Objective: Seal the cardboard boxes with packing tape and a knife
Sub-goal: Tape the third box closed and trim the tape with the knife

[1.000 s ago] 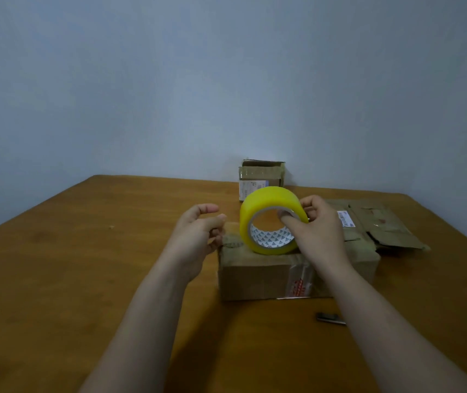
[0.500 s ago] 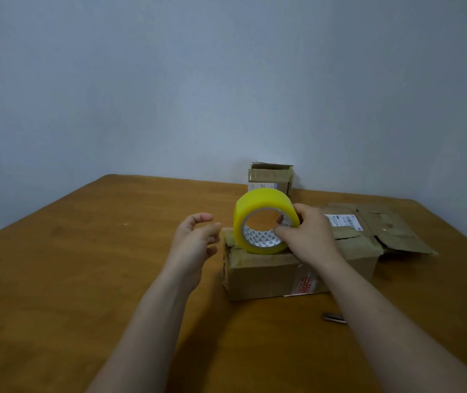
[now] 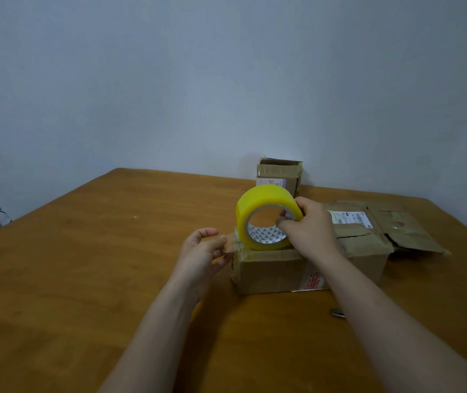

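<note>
A yellow roll of packing tape [image 3: 257, 205] stands on edge on top of a brown cardboard box [image 3: 277, 269] in the middle of the table. My right hand [image 3: 310, 228] grips the roll, with fingers hooked into its core. My left hand [image 3: 204, 251] is at the box's left end and pinches the loose clear end of the tape [image 3: 233, 242] pulled off the roll. A small dark knife [image 3: 337, 313] lies on the table, mostly hidden behind my right forearm.
A smaller cardboard box [image 3: 279, 174] stands at the far edge against the wall. A flattened box with a white label [image 3: 396, 225] lies to the right of the main box. The wooden table [image 3: 84, 265] extends left and toward me.
My left hand has closed in on the box's left end and taken hold of the tape's loose end. The roll stays on the box in my right hand.
</note>
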